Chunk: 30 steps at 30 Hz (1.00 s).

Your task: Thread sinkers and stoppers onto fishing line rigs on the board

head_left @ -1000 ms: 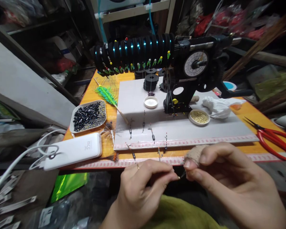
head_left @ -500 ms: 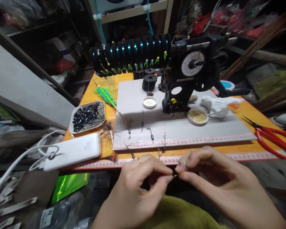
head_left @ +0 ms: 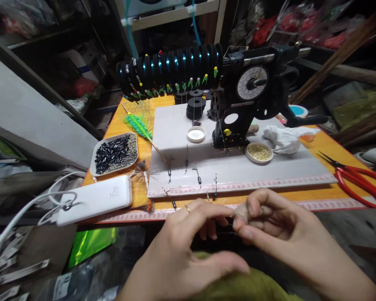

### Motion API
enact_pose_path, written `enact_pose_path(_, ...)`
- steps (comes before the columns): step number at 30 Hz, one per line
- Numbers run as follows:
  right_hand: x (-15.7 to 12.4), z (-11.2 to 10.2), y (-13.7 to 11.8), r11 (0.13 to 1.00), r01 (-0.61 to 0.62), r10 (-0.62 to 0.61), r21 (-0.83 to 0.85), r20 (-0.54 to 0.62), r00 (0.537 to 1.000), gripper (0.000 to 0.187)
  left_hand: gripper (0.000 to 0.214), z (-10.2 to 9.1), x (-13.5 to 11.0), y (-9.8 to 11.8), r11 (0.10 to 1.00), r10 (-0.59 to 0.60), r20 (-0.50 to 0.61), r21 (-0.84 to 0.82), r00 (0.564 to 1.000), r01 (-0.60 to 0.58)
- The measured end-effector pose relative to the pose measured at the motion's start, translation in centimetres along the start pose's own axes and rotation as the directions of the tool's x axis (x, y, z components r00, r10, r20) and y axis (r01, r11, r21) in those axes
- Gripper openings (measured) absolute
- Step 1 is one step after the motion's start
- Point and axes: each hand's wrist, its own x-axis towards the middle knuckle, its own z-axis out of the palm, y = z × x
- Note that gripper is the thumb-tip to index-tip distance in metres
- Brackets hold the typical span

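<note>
My left hand (head_left: pixel 188 246), with a ring on one finger, is open, its thumb spread away from the fingers. Its index fingertip is at my right hand (head_left: pixel 272 230), which is closed in a pinch. A greyish-beige wrap or scrap (head_left: pixel 241 212) shows at the right fingertips. Whatever small piece lies in that pinch is too small and hidden to name. Just beyond the hands, several small black weighted line rigs (head_left: pixel 199 179) lie on a grey-white board (head_left: pixel 175 138) with a pink measuring tape (head_left: pixel 238 186) along its front edge.
A black winding machine (head_left: pixel 253 83) with a dial and line-wound spools (head_left: pixel 169 71) stands behind. Left are a tray of black pieces (head_left: pixel 113 154), a green bristly stick (head_left: pixel 138 125) and a white power bank (head_left: pixel 95 200). Right are a dish of golden bits (head_left: pixel 259 153) and red-handled scissors (head_left: pixel 360 184).
My left hand has let go of its pinch: its thumb has dropped down and its fingers have spread. My right hand stays pinched in nearly the same place.
</note>
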Motion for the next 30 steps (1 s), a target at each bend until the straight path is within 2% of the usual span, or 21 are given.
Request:
enact_pose_path(2, 0.3, -0.2, 0.0, 0.995, -0.038, 0.031, 0.088, 0.079, 0.996, 0.037, 0.06, 0.3, -0.1, -0.3, 0.997, 0.06, -0.029, 0.055, 0.998, -0.059)
enact_pose_path(3, 0.4, -0.2, -0.1, 0.993, -0.044, 0.031, 0.111, 0.116, 0.993, 0.038, 0.058, 0.5, -0.2, -0.4, 0.992, 0.102, -0.046, 0.078, 0.994, -0.099)
enact_pose_path(5, 0.5, -0.2, -0.2, 0.987, -0.052, 0.033, 0.15, 0.127, 0.991, 0.039, 0.041, 0.8, -0.1, -0.8, 0.978, 0.187, -0.067, 0.11, 0.98, -0.179)
enact_pose_path(7, 0.4, -0.1, -0.4, 0.982, -0.055, 0.04, 0.182, 0.085, 0.996, 0.039, 0.027, 0.9, -0.1, -1.0, 0.964, 0.245, -0.061, 0.122, 0.967, -0.237)
enact_pose_path(10, 0.3, -0.1, -0.4, 0.989, -0.033, 0.025, 0.145, 0.056, 0.998, 0.039, 0.017, 0.9, 0.0, -1.0, 0.949, 0.278, -0.076, 0.176, 0.958, -0.261)
enact_pose_path(12, 0.3, -0.3, -0.1, 0.998, 0.027, -0.03, 0.054, 0.049, 0.998, 0.037, 0.015, 0.8, -0.1, -0.9, 0.94, 0.274, -0.105, 0.241, 0.956, -0.243)
enact_pose_path(14, 0.3, -0.4, 0.2, 0.989, 0.142, -0.141, -0.039, 0.021, 0.99, 0.03, 0.015, 0.8, -0.3, -0.7, 0.941, 0.241, -0.126, 0.275, 0.962, -0.2)
enact_pose_path(17, 0.2, -0.2, 0.7, 0.921, 0.349, -0.357, -0.171, -0.012, 0.934, 0.02, 0.013, 0.7, -0.4, -0.5, 0.964, 0.157, -0.157, 0.238, 0.975, -0.117)
enact_pose_path(18, 0.1, -0.1, 0.9, 0.876, 0.425, -0.437, -0.226, -0.002, 0.899, 0.02, 0.012, 0.6, -0.4, -0.4, 0.971, 0.128, -0.17, 0.22, 0.977, -0.089)
enact_pose_path(20, -0.2, -0.2, 1.1, 0.734, 0.57, -0.599, -0.37, 0.044, 0.8, 0.024, 0.012, 0.5, -0.3, -0.2, 0.984, 0.078, -0.19, 0.174, 0.979, -0.044)
enact_pose_path(23, -0.3, -1.0, 1.2, 0.424, 0.698, -0.738, -0.577, 0.227, 0.636, 0.032, 0.012, 0.3, -0.3, 0.2, 0.994, 0.025, -0.202, 0.107, 0.979, -0.003)
enact_pose_path(25, -0.1, -2.0, 1.0, 0.187, 0.743, -0.732, -0.643, 0.413, 0.542, 0.036, 0.012, 0.2, -0.3, 0.5, 0.996, 0.001, -0.21, 0.085, 0.978, 0.017)
enact_pose_path(27, 0.3, -3.0, 0.6, -0.036, 0.776, -0.678, -0.63, 0.586, 0.444, 0.039, 0.012, 0.1, -0.4, 0.7, 0.996, -0.013, -0.22, 0.078, 0.975, 0.031)
enact_pose_path(28, 0.5, -3.3, 0.4, -0.118, 0.784, -0.648, -0.61, 0.645, 0.404, 0.04, 0.012, 0.0, -0.4, 0.7, 0.996, -0.017, -0.225, 0.079, 0.974, 0.036)
enact_pose_path(29, 0.6, -3.4, 0.2, -0.163, 0.787, -0.628, -0.596, 0.677, 0.382, 0.039, 0.012, 0.0, -0.4, 0.8, 0.996, -0.02, -0.228, 0.08, 0.974, 0.039)
enact_pose_path(30, 0.6, -3.3, 0.1, -0.161, 0.781, -0.639, -0.603, 0.667, 0.383, 0.037, 0.012, -0.1, -0.5, 0.8, 0.996, -0.024, -0.23, 0.08, 0.973, 0.043)
